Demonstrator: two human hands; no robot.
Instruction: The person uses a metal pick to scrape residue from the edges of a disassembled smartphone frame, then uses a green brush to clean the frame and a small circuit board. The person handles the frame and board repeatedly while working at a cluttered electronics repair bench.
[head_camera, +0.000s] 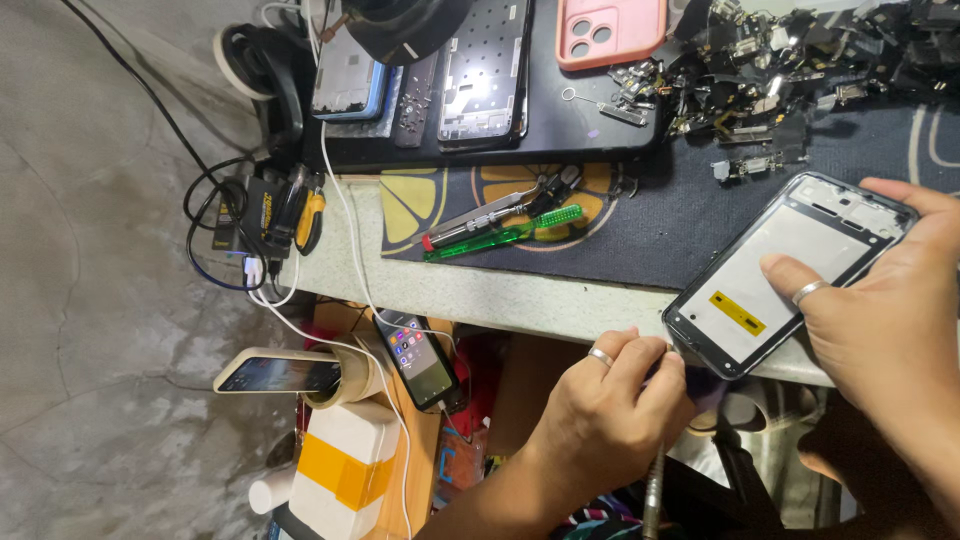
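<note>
An opened phone (775, 275) with a black frame, a pale inner plate and a yellow sticker lies tilted over the table's front edge. My right hand (880, 300) is shut on it: the thumb lies on the plate and the fingers wrap its far end. My left hand (610, 400), wearing a ring, pinches a slim tool with a metal shaft (655, 490). Its tip sits at the phone's near corner, hidden under my fingers.
A green-handled screwdriver (500, 235) and tweezers (480, 213) lie on the dark mat. Behind them are phone housings (487, 70), a pink case (610, 30) and a heap of small parts (780, 70). Two phones (420, 355) on white cables, a tape roll (350, 375) and a white box (345, 465) sit lower left.
</note>
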